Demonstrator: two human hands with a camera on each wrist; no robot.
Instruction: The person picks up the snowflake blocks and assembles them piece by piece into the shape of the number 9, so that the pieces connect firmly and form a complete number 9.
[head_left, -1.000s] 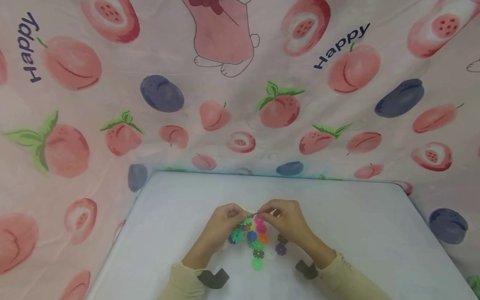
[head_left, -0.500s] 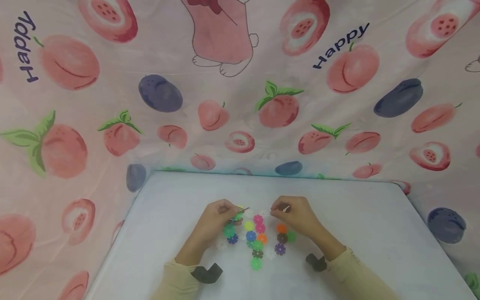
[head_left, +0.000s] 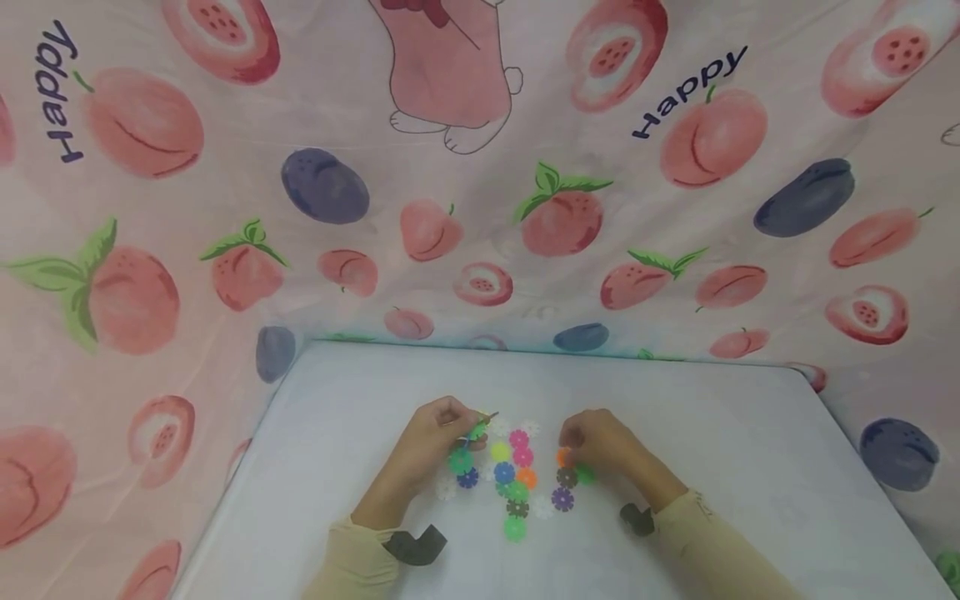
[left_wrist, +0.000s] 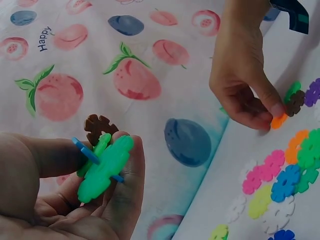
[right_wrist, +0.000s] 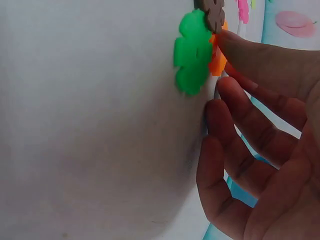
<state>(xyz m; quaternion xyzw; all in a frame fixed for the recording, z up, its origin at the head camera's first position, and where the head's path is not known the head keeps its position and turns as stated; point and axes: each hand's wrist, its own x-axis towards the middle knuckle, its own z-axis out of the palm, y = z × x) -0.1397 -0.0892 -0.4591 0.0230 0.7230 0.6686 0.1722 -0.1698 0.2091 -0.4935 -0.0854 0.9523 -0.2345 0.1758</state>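
Note:
My left hand (head_left: 438, 429) is raised over the left part of the table, holding a small cluster of joined plastic snowflake discs. In the left wrist view the cluster has a green disc (left_wrist: 110, 167) in front, a thin blue disc (left_wrist: 85, 151) slotted across it, and a brown disc (left_wrist: 97, 127) on the far side. My right hand (head_left: 600, 442) is down at the table on the right, thumb and finger pinching an orange snowflake disc (right_wrist: 218, 62). Next to that disc lie a green disc (right_wrist: 192, 55) and a brown one (right_wrist: 214, 14).
Several loose snowflake discs lie on the white table (head_left: 375, 375) between the hands, including a pink one (head_left: 522, 457), a yellow one (head_left: 500, 452) and a blue one (head_left: 505, 472). A purple disc (head_left: 562, 499) is below the right hand. Fruit-printed cloth (head_left: 480, 208) rises behind the table.
The hands have drawn apart from near contact at the middle. My right hand has moved right and down to the orange disc; my left moved slightly left and keeps its cluster.

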